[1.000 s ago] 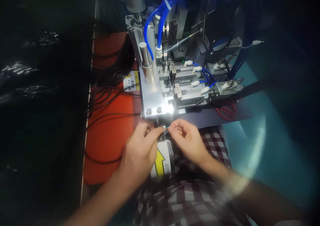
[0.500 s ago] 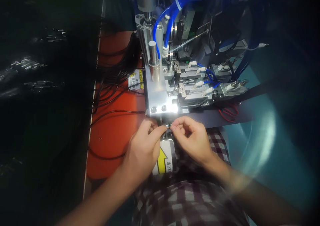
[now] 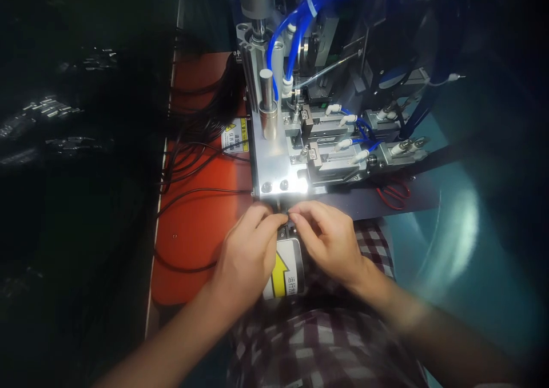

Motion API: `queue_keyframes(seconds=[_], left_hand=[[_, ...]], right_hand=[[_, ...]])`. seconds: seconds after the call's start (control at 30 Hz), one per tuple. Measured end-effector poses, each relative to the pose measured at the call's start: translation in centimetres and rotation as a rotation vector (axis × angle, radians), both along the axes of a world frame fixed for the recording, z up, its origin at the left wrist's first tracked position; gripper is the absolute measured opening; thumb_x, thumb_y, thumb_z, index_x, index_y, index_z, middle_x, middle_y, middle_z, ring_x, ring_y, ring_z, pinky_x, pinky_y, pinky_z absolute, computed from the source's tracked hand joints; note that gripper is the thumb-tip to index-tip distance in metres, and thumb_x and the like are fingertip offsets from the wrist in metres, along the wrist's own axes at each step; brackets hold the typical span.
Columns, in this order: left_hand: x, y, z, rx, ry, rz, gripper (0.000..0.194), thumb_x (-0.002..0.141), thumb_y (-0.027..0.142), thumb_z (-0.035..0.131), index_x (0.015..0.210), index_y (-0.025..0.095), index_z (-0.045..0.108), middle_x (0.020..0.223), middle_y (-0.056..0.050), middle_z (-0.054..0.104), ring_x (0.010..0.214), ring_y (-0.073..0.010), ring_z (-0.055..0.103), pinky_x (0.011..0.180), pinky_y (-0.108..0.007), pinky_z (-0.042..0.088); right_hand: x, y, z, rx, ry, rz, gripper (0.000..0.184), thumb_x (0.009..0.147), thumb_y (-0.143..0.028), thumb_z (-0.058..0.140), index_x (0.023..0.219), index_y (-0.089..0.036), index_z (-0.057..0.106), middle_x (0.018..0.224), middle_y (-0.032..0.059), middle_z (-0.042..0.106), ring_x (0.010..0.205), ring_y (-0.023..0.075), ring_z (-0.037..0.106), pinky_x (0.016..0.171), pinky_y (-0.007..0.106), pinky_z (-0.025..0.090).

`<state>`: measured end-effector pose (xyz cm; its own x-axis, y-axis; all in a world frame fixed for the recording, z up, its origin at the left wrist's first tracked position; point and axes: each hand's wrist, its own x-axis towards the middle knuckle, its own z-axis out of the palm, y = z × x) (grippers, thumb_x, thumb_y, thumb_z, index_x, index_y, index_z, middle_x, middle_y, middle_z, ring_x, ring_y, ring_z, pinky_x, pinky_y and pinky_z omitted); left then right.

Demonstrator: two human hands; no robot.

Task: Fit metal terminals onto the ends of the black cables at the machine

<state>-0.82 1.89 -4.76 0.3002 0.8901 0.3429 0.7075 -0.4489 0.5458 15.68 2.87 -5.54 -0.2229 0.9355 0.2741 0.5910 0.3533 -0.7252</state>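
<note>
Just in front of the machine's metal plate [image 3: 274, 170], my two hands meet at the fingertips. My left hand [image 3: 251, 242] is closed in a pinch. My right hand [image 3: 330, 236] pinches with thumb and index finger right beside it. Whatever lies between the fingertips is too small and too covered to name. Directly below them is a dark narrow track [image 3: 283, 232], and nearer to me a white label with a yellow arrow [image 3: 294, 265], partly covered by my left hand.
Behind the plate stand air cylinders [image 3: 334, 127] with white fittings and blue tubes [image 3: 295, 27]. Black cables [image 3: 201, 122] cross the orange surface [image 3: 193, 222] on the left. Red wires [image 3: 394, 196] lie at the right. Small shiny parts [image 3: 55, 107] are at far left.
My right fingertips have moved slightly left and up, closer to the left ones. The small piece with green and red bits between them no longer shows clearly. The view has shifted a little.
</note>
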Motion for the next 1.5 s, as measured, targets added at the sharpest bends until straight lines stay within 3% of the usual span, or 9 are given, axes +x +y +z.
queue_keyframes(seconds=[0.1, 0.17, 0.3, 0.47, 0.6, 0.73, 0.9, 1.5], left_hand=[[-0.03, 0.03, -0.11, -0.011, -0.001, -0.010, 0.024, 0.086, 0.003, 0.051, 0.098, 0.011, 0.070, 0.084, -0.006, 0.059, 0.078, -0.0152, 0.059, 0.071, -0.026, 0.051], [-0.05, 0.03, -0.10, -0.020, -0.006, -0.017, 0.024, 0.086, 0.003, 0.050, 0.099, 0.011, 0.069, 0.083, -0.005, 0.058, 0.077, -0.0151, 0.059, 0.070, -0.026, 0.051], [-0.09, -0.03, 0.02, -0.021, -0.005, -0.009, 0.025, 0.086, 0.003, 0.050, 0.100, 0.011, 0.069, 0.084, -0.006, 0.059, 0.078, -0.0155, 0.059, 0.069, -0.027, 0.051], [-0.05, -0.01, 0.01, -0.015, 0.003, -0.006, 0.025, 0.086, 0.003, 0.050, 0.100, 0.011, 0.069, 0.085, -0.006, 0.059, 0.077, -0.0157, 0.059, 0.067, -0.027, 0.051], [-0.02, -0.02, -0.07, -0.007, 0.001, -0.011, 0.024, 0.086, 0.003, 0.050, 0.098, 0.010, 0.069, 0.083, -0.006, 0.059, 0.076, -0.0155, 0.059, 0.067, -0.027, 0.051], [-0.05, -0.03, -0.07, 0.019, 0.004, -0.005, 0.023, 0.086, 0.003, 0.050, 0.097, 0.010, 0.069, 0.082, -0.006, 0.059, 0.076, -0.0155, 0.059, 0.067, -0.026, 0.051], [-0.01, -0.02, -0.05, 0.024, 0.009, 0.001, 0.023, 0.086, 0.003, 0.051, 0.096, 0.010, 0.070, 0.082, -0.006, 0.060, 0.076, -0.0154, 0.060, 0.068, -0.027, 0.052], [0.02, 0.04, -0.06, 0.013, 0.003, -0.004, 0.024, 0.086, 0.004, 0.050, 0.098, 0.012, 0.069, 0.083, -0.005, 0.058, 0.076, -0.0151, 0.059, 0.067, -0.026, 0.052]], right_hand=[[0.44, -0.11, -0.09, -0.007, 0.054, 0.011, 0.016, 0.091, -0.016, 0.052, 0.097, -0.017, 0.067, 0.094, 0.0059, 0.074, 0.085, 0.0179, 0.067, 0.077, 0.030, 0.050], [0.69, -0.20, -0.22, -0.073, 0.127, -0.040, 0.017, 0.091, -0.017, 0.053, 0.100, -0.017, 0.067, 0.096, 0.0064, 0.074, 0.085, 0.0181, 0.067, 0.077, 0.030, 0.051], [0.85, -0.15, -0.50, -0.299, 0.256, -0.159, 0.016, 0.088, -0.025, 0.057, 0.095, -0.016, 0.069, 0.083, 0.0058, 0.071, 0.067, 0.0159, 0.063, 0.058, 0.027, 0.048], [0.48, 0.27, -0.44, -0.499, 0.365, -0.160, 0.013, 0.084, -0.029, 0.062, 0.083, -0.016, 0.066, 0.062, -0.0009, 0.058, 0.051, 0.0108, 0.049, 0.045, 0.023, 0.037], [0.15, 0.16, -0.34, -0.421, 0.357, -0.107, 0.010, 0.086, -0.024, 0.058, 0.080, -0.017, 0.061, 0.060, -0.0036, 0.050, 0.050, 0.0094, 0.043, 0.047, 0.023, 0.035], [0.09, -0.04, -0.38, -0.342, 0.298, -0.069, 0.009, 0.089, -0.022, 0.054, 0.083, -0.017, 0.059, 0.065, -0.0027, 0.051, 0.054, 0.0098, 0.045, 0.051, 0.024, 0.036], [0.23, 0.07, -0.55, -0.357, 0.267, -0.078, 0.009, 0.089, -0.022, 0.053, 0.082, -0.017, 0.057, 0.072, -0.0001, 0.056, 0.059, 0.0112, 0.050, 0.055, 0.025, 0.039], [0.42, 0.12, 0.00, -0.318, 0.113, -0.042, 0.011, 0.090, -0.022, 0.049, 0.081, -0.019, 0.054, 0.068, -0.0011, 0.054, 0.059, 0.0122, 0.050, 0.055, 0.025, 0.036]])
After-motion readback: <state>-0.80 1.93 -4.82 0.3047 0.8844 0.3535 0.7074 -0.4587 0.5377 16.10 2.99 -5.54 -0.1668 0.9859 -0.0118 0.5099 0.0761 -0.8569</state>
